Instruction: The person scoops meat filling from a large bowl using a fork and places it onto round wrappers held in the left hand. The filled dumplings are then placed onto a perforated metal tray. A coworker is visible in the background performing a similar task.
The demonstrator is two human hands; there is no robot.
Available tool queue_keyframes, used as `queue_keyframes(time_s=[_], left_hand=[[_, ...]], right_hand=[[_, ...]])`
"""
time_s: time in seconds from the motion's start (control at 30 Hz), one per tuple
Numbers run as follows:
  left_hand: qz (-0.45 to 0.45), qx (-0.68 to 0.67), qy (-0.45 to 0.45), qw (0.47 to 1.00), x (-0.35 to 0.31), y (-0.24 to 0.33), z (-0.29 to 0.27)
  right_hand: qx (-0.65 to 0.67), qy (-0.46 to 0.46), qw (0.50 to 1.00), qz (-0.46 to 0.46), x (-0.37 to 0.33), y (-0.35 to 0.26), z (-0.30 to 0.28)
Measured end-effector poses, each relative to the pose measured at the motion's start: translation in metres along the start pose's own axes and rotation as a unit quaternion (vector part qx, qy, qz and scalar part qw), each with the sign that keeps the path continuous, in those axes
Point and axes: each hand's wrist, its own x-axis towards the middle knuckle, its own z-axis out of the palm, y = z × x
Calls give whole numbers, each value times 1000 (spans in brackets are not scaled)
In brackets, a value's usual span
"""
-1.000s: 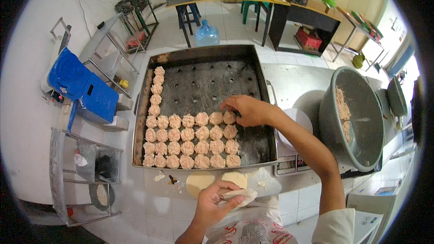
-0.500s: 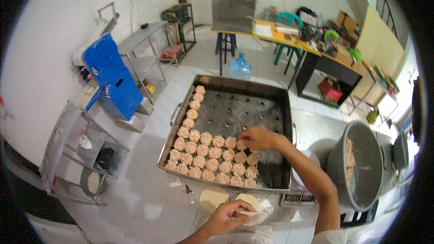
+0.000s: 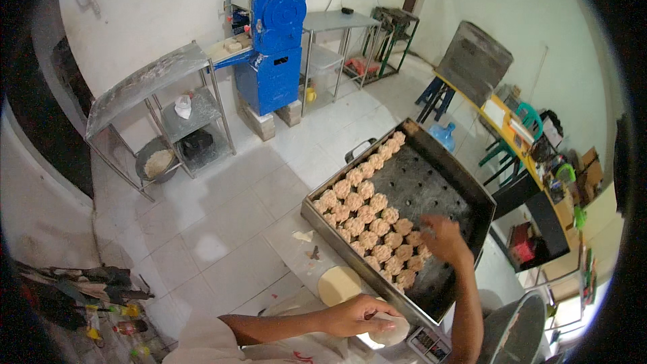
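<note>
left hand (image 3: 356, 315): fingers curled, grasping a pale dough wrapper (image 3: 391, 329) at the desk edge | right hand (image 3: 443, 238): fingers loosely bent over dumplings (image 3: 377, 226) in the perforated tray (image 3: 451, 192), grip unclear

Both arms are bare from the elbow down to the hand, with no gloves, watch or rings to see. The left hand (image 3: 357, 315) comes in from a light, cream-coloured sleeve at the bottom. The right hand (image 3: 441, 237) has a long, bare forearm behind it, with no sleeve showing.
</note>
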Motion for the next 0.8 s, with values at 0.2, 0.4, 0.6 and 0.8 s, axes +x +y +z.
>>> queue_keyframes(time_s=[0.2,0.4,0.6,0.8], left_hand=[[94,3,10,995,-5,6,16],[69,10,-8,998,-17,9,10],[36,-28,-9,999,-26,20,-2],[18,-31,9,999,-24,33,-6]], right_hand=[[18,25,994,-104,42,-35,5],[90,-66,991,-68,96,-51,25],[149,-65,981,-102,110,-43,40],[209,-6,967,-144,105,-38,35]])
